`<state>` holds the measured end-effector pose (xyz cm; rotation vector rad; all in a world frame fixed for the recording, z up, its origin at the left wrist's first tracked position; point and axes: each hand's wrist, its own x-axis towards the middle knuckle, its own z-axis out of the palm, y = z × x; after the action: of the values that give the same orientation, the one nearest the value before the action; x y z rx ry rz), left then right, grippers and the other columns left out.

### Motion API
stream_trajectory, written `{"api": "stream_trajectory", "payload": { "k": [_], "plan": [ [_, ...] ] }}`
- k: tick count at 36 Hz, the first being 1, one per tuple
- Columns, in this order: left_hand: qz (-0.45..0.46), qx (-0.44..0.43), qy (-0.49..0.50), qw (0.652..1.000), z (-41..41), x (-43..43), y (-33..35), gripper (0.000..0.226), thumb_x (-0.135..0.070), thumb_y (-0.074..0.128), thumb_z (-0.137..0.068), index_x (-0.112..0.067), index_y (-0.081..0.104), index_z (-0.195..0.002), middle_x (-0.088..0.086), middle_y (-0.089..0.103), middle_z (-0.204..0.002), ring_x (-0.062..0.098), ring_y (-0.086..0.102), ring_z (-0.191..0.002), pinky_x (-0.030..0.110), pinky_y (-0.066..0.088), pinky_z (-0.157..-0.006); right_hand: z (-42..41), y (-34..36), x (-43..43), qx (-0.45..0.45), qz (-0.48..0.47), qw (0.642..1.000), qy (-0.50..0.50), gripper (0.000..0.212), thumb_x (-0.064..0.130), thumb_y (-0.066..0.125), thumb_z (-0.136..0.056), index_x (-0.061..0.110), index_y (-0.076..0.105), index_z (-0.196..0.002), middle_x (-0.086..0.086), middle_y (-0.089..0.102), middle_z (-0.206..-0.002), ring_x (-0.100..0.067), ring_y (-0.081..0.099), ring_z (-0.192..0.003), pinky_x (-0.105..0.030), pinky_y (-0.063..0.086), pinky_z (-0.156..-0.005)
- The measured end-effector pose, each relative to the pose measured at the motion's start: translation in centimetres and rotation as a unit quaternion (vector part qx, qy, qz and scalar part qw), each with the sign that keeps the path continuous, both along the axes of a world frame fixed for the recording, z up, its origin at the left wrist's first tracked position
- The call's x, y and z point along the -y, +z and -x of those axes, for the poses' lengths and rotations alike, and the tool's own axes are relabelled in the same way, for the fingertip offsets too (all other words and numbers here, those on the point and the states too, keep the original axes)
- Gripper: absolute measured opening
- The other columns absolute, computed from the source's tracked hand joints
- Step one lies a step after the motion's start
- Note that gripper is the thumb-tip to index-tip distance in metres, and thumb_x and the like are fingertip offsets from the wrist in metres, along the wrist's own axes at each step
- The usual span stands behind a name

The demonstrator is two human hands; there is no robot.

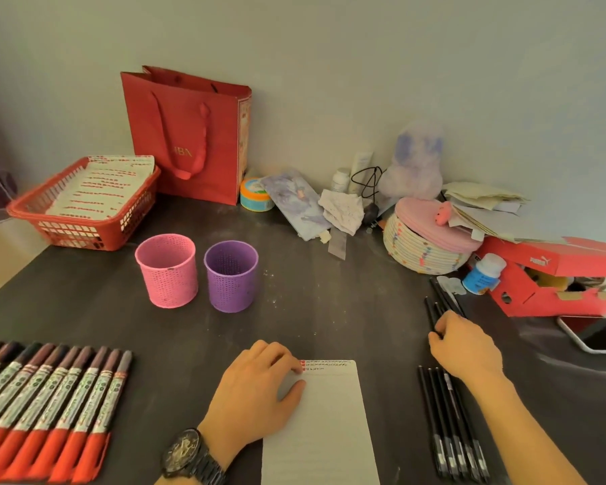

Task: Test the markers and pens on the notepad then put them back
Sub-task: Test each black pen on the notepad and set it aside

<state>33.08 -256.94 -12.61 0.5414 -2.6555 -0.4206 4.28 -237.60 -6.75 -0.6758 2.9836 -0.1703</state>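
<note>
A white notepad (324, 435) is laid on the near middle of a dark table (329, 309), with a few lines of small red and dark marks at its top edge. The left hand (259, 390), a dark watch (186, 456) worn on its wrist, is rested on the pad's upper left corner; its fingers are loosely bent and kept together, the tips set at the top edge and the thumb laid flat on the paper, nothing being gripped. To the left a row of markers (49, 407) with red caps is laid side by side, caps toward the near edge. To the right of the pad a row of black pens (450, 435) is lined up, and a second bunch of black pens (441, 304) is spread further back. The right hand (466, 348) is placed over the near ends of that further bunch, fingers curled down onto them; whether a pen is pinched cannot be told, as the fingertips are hidden by the back of the hand. Behind the pad a pink cup (167, 271) and a purple cup (231, 276) are stood upright just beside each other. A red basket (84, 236) and a red bag (189, 134) are seen at the back left, a red shoebox (557, 271) and a phone (595, 332) at the right
</note>
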Motion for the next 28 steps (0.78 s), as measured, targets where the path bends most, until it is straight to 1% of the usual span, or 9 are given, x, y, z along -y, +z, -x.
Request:
{"api": "stream_trajectory", "payload": {
  "k": [3,6,9,12,14,17,20,23,28],
  "plan": [
    [-0.003,0.003,-0.001,1.0,0.0,0.0,0.0,0.026,-0.058,0.047,-0.089,-0.042,0.064,-0.1,-0.024,0.057,-0.103,0.001,0.052,-0.09,0.018,0.046,-0.072,-0.1,0.0,0.7,-0.008,0.008,1.0,-0.014,0.01,0.027,0.056,-0.097,0.018,0.054,-0.102,-0.007,0.065,-0.104,-0.026,0.055,-0.086,-0.035,0.044,-0.07],
    [-0.012,0.009,-0.007,1.0,0.0,0.0,0.0,0.032,-0.059,0.042,-0.091,-0.042,0.064,-0.106,-0.023,0.056,-0.109,0.001,0.05,-0.095,0.019,0.045,-0.077,-0.4,0.0,1.3,0.009,0.051,0.999,-0.01,0.012,0.022,0.057,-0.097,0.018,0.051,-0.106,-0.006,0.066,-0.105,-0.027,0.057,-0.089,-0.037,0.044,-0.074],
    [-0.02,0.008,-0.011,1.0,0.0,-0.1,0.2,0.032,-0.059,0.041,-0.092,-0.041,0.064,-0.107,-0.022,0.057,-0.11,0.002,0.05,-0.097,0.02,0.045,-0.078,-1.4,-0.1,2.1,0.038,0.167,0.985,0.002,0.025,0.019,0.061,-0.096,0.016,0.05,-0.119,0.0,0.068,-0.104,-0.021,0.06,-0.088,-0.04,0.046,-0.081],
    [-0.022,0.008,-0.012,1.0,0.0,0.0,0.2,0.031,-0.058,0.042,-0.093,-0.04,0.063,-0.107,-0.022,0.056,-0.111,0.002,0.049,-0.099,0.021,0.045,-0.08,-3.6,-0.3,3.1,0.115,0.281,0.953,0.009,0.038,0.021,0.062,-0.097,0.017,0.05,-0.133,0.004,0.066,-0.103,-0.018,0.065,-0.085,-0.042,0.052,-0.084],
    [-0.025,0.008,-0.013,1.0,-0.1,-0.1,0.3,0.031,-0.057,0.042,-0.093,-0.04,0.063,-0.107,-0.021,0.056,-0.111,0.003,0.048,-0.099,0.022,0.045,-0.08,-5.9,-0.5,3.8,0.18,0.37,0.911,0.023,0.027,0.014,0.062,-0.097,0.019,0.061,-0.124,-0.001,0.068,-0.1,-0.017,0.07,-0.082,-0.039,0.061,-0.076],
    [-0.025,0.011,-0.016,0.999,-0.1,-0.1,0.3,0.033,-0.058,0.042,-0.093,-0.039,0.062,-0.111,-0.02,0.056,-0.113,0.003,0.048,-0.1,0.023,0.046,-0.08,-10.0,-1.0,4.4,0.254,0.458,0.85,0.048,0.022,0.003,0.063,-0.095,0.023,0.07,-0.1,-0.003,0.073,-0.083,-0.013,0.073,-0.074,-0.023,0.059,-0.061],
    [-0.022,0.005,-0.021,1.0,-0.1,-0.3,0.7,0.036,-0.061,0.044,-0.092,-0.037,0.061,-0.114,-0.019,0.056,-0.113,0.004,0.051,-0.098,0.023,0.045,-0.078,-13.3,-1.5,4.7,0.315,0.494,0.808,0.061,0.02,0.0,0.063,-0.093,0.019,0.07,-0.094,-0.002,0.074,-0.083,-0.021,0.075,-0.077,-0.024,0.059,-0.059],
    [-0.012,-0.021,-0.029,0.999,-0.2,-0.5,1.1,0.041,-0.064,0.052,-0.088,-0.034,0.061,-0.114,-0.017,0.056,-0.111,0.006,0.053,-0.094,0.023,0.045,-0.075,-15.5,-2.2,4.8,0.334,0.507,0.791,0.076,0.027,-0.002,0.066,-0.091,0.024,0.072,-0.089,-0.003,0.074,-0.085,-0.023,0.075,-0.074,-0.026,0.057,-0.056],
    [0.003,-0.036,-0.052,0.998,-0.2,-0.6,1.2,0.043,-0.064,0.054,-0.091,-0.032,0.061,-0.119,-0.015,0.058,-0.111,0.007,0.055,-0.093,0.026,0.047,-0.073,-17.2,-3.0,4.4,0.312,0.509,0.792,0.128,0.034,0.001,0.072,-0.088,0.035,0.073,-0.088,0.0,0.076,-0.086,-0.018,0.073,-0.07,-0.019,0.053,-0.058]
  ]
}}
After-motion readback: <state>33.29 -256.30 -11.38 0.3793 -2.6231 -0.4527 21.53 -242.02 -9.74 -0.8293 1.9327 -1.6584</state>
